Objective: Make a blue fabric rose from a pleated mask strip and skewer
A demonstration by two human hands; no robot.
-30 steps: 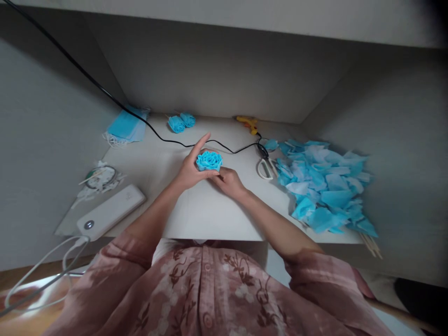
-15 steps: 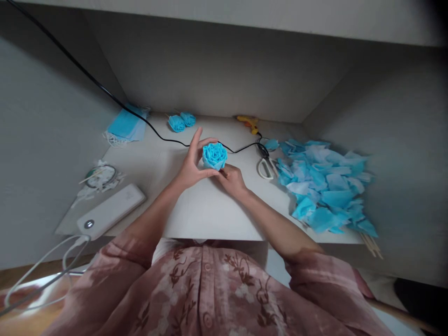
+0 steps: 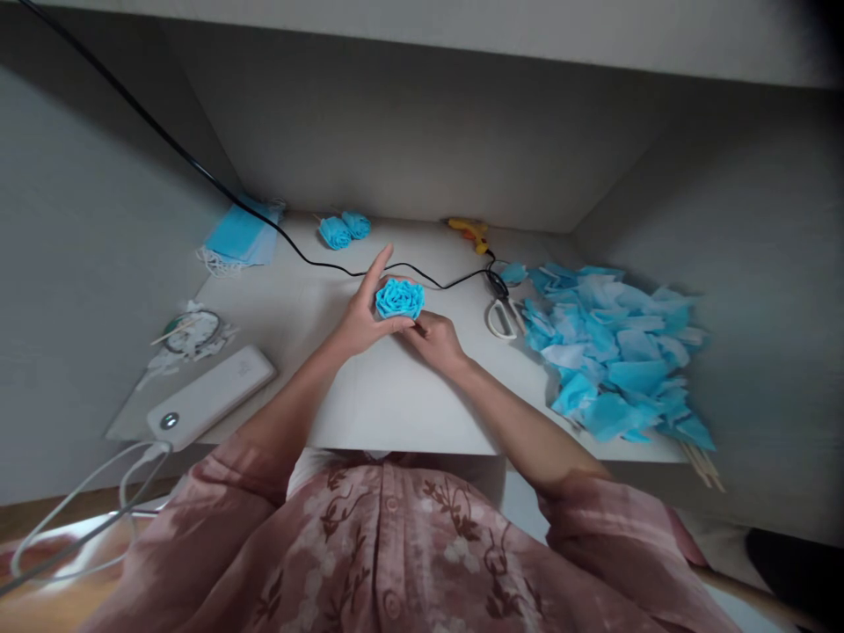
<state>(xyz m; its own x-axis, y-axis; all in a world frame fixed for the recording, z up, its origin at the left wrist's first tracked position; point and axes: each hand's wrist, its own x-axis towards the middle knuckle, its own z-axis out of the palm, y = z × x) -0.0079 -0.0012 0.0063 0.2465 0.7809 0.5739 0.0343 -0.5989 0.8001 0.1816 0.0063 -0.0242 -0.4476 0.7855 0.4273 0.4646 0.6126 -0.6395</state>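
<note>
A blue fabric rose (image 3: 399,300) is held up between my hands above the white shelf top (image 3: 396,404). My left hand (image 3: 364,318) curls round its left side, thumb along the near edge and one finger pointing up and away. Below the bloom on the right, my right hand (image 3: 436,338) is closed in a pinch at the rose's base; what exactly lies between those fingers is hidden. The rose's top, with its folded petals, faces up toward me.
Two finished blue roses (image 3: 344,229) lie at the back beside face masks (image 3: 243,234). A yellow glue gun (image 3: 469,233), its black cable, scissors (image 3: 501,318) and a heap of blue pieces (image 3: 613,347) are rightward. Left are a power bank (image 3: 211,397) and a roll with scraps (image 3: 191,334).
The rose has tilted so its top shows more toward me, and it sits slightly further left and lower. My left fingers have shifted round it; the right hand has barely moved.
</note>
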